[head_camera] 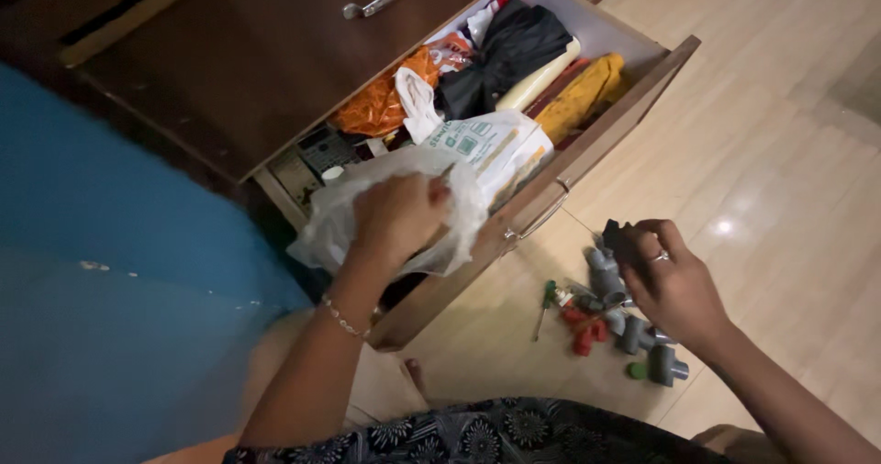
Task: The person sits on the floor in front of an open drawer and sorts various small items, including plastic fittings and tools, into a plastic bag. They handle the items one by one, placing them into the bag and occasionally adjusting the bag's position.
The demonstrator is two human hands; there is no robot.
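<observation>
Fingers of my left hand (396, 214) are curled shut, clutching a crumpled translucent white plastic bag (341, 214) over the near end of the open brown wooden drawer (587, 143). Bag bunches out on both sides of the fist and sags over the drawer's front panel. Thin beaded bracelet (344, 319) on that wrist.

Fingers of my right hand (674, 285) are narrowed in a pinch around a small dark object (617, 241), held low over the floor, outside the drawer and just beyond its front panel. What the object is, I cannot tell. Ring visible on one finger.

Head view, drawer as reference:
- Inside, just behind the clutched bag: white printed plastic bag with green markings (491, 145).
- Further back inside: orange crinkled foil wrapper (381, 106), black cloth bundle (509, 46), mustard-yellow folded cloth (587, 92).
- On the front panel: curved metal handle (541, 218).
- On the pale tiled floor (780, 124), outside the front panel and under my right hand: cluster of grey plastic pipe fittings (633, 331), small red plastic pieces (584, 328) touching them, a green round cap (637, 369), a green-handled slim tool (546, 303).
- On the side opposite the floor: blue surface (110, 271), blurred.
</observation>
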